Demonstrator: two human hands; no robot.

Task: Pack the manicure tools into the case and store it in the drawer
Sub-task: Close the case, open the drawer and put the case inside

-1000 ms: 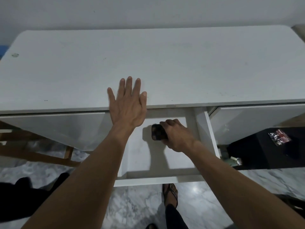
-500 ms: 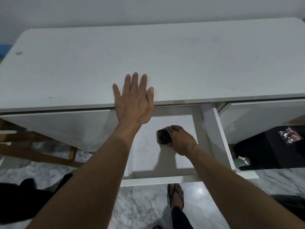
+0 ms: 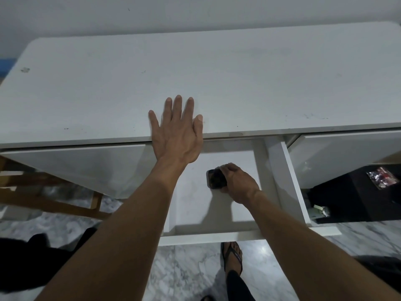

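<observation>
The small dark case point(image 3: 215, 179) lies low in the open white drawer point(image 3: 217, 235), near the drawer's middle. My right hand point(image 3: 237, 184) reaches down into the drawer and grips the case from its right side, covering part of it. My left hand point(image 3: 176, 129) lies flat with fingers spread on the front edge of the white table top point(image 3: 217, 79), above the drawer's left side. Whether the case touches the drawer floor I cannot tell.
Closed white drawer fronts flank the open one on the left point(image 3: 76, 168) and right point(image 3: 347, 155). A black unit point(image 3: 358, 196) with a shiny packet point(image 3: 383, 178) stands under the right side. Wooden legs point(image 3: 50, 205) sit lower left. My sandalled foot point(image 3: 233, 257) is on the marble floor.
My right hand has lowered the case slightly toward the drawer floor and a little nearer the front. My left hand has stayed flat on the table edge. The view has shifted a little.
</observation>
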